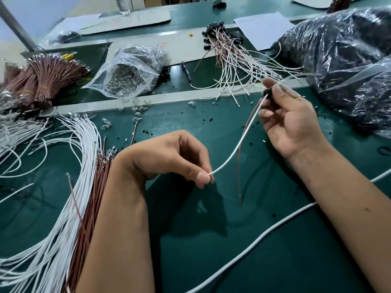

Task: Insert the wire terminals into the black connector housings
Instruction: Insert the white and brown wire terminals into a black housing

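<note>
While right hand (289, 121) pinches black connector housing (267, 93), white wire (232, 154) slants down-left to left hand's (169, 159) thumb-finger pinch (red wire (239, 166) dangles free).

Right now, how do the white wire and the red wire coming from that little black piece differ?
The white wire is thicker and is pinched at its far end by the left hand; the red wire is thinner and dangles free, held by no hand at its lower end. Both run up to the black connector housing gripped by the right hand.
</note>
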